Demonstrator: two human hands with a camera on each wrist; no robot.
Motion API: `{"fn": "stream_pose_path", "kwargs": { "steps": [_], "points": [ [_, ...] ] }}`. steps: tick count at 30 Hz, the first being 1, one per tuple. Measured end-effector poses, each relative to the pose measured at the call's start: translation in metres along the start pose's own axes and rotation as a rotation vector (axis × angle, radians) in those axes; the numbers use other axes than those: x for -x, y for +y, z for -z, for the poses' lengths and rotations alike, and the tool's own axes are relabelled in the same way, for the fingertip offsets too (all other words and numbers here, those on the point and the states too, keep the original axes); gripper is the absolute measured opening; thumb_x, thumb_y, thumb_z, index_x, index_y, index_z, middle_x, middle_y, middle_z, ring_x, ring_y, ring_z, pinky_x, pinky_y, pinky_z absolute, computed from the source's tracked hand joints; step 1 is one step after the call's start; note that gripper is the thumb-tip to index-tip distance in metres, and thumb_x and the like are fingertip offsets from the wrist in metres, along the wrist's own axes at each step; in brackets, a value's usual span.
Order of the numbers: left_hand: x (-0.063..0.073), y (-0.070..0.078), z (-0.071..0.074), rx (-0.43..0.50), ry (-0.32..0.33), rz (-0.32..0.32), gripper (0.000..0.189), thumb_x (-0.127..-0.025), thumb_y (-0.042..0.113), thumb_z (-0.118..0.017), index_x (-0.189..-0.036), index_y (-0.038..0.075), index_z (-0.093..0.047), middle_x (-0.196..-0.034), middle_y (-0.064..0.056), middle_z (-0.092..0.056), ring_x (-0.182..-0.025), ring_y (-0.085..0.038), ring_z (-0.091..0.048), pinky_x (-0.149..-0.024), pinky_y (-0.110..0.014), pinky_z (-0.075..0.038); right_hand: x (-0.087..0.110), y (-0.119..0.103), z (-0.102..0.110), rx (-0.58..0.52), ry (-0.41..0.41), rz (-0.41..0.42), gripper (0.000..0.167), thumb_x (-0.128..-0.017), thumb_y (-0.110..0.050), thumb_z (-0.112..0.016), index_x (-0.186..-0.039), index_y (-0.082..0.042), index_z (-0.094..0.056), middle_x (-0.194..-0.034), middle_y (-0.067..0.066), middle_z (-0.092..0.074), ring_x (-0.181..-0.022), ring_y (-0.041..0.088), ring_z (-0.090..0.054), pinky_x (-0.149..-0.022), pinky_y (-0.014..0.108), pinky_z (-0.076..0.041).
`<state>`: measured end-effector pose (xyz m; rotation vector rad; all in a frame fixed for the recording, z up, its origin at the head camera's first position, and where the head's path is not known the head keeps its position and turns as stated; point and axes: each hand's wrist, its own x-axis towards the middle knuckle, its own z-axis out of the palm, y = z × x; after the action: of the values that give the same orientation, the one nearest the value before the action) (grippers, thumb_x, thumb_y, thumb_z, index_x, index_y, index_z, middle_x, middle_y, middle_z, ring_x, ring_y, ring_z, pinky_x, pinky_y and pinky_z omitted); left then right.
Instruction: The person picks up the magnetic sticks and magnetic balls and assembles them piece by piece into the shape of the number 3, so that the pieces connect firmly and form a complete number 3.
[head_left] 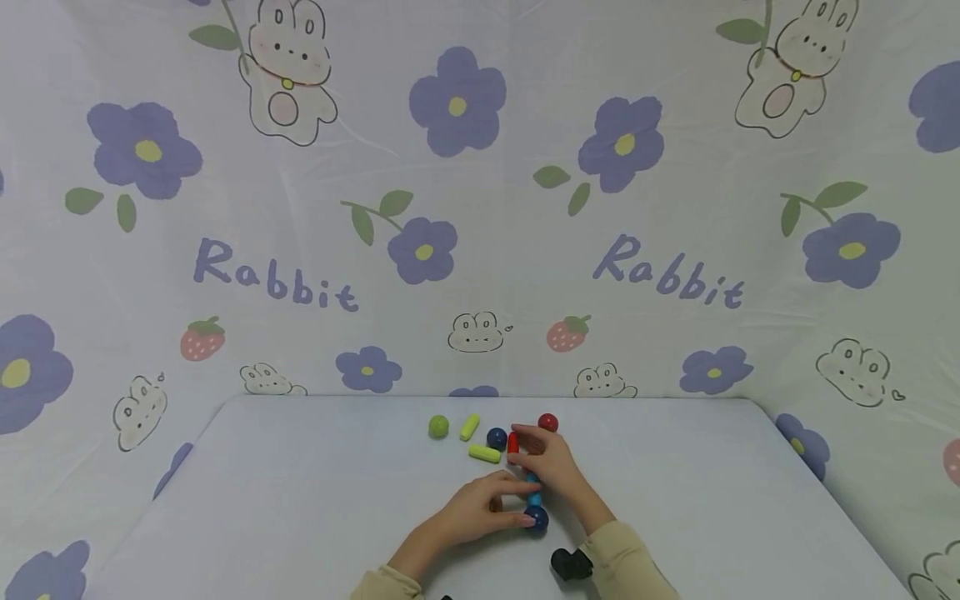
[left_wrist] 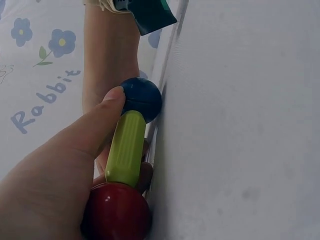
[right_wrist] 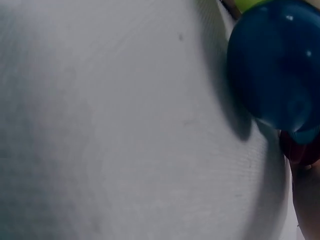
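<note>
In the head view my left hand point(head_left: 483, 508) holds a dark blue ball point(head_left: 536, 519), thumb on the ball and fingers over the light blue stick point(head_left: 534, 498) joined to it. My right hand point(head_left: 553, 460) pinches a small red stick point(head_left: 513, 447) upright between thumb and fingers, just beyond the left hand. Seen from the left wrist, the thumb of my left hand point(left_wrist: 60, 155) presses a blue ball point(left_wrist: 142, 99); a lime-green stick point(left_wrist: 126, 149) and a red ball point(left_wrist: 117, 212) line up with it. A blue ball point(right_wrist: 275, 65) fills the right wrist view's upper right.
Near the right hand lie a second dark blue ball point(head_left: 497, 438), a red ball point(head_left: 548, 423), two lime-green sticks, one lying flat point(head_left: 484, 453) and one slanted point(head_left: 469, 427), and a green ball point(head_left: 438, 427). A patterned cloth point(head_left: 480, 192) hangs behind the white table point(head_left: 300, 483).
</note>
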<state>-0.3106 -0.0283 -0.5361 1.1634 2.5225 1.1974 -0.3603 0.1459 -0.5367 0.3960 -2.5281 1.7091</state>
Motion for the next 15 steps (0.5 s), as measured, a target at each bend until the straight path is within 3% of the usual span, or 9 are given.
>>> {"fn": "stream_pose_path", "kwargs": {
  "steps": [9, 15],
  "points": [
    [-0.0004, 0.0021, 0.0000, -0.035, -0.018, 0.014, 0.047, -0.082, 0.049, -0.056, -0.125, 0.033, -0.052, -0.104, 0.011, -0.052, -0.066, -0.003, -0.047, -0.055, -0.019, -0.042, -0.0004, -0.0039, -0.0005, 0.059, 0.010, -0.005, 0.046, -0.076, -0.009, -0.071, -0.119, -0.005, -0.056, -0.116, 0.012, -0.057, -0.105, 0.027, -0.053, -0.085, 0.039, -0.043],
    [-0.0001, 0.0039, 0.0001, -0.025, -0.009, 0.001, 0.045, -0.082, 0.047, -0.057, -0.125, 0.032, -0.053, -0.107, 0.012, -0.052, -0.068, -0.004, -0.048, -0.056, -0.019, -0.042, -0.0006, -0.0057, 0.0006, 0.012, 0.014, -0.025, 0.045, -0.076, -0.005, -0.071, -0.119, -0.002, -0.056, -0.116, 0.014, -0.056, -0.106, 0.028, -0.053, -0.085, 0.036, -0.043]
  ]
}}
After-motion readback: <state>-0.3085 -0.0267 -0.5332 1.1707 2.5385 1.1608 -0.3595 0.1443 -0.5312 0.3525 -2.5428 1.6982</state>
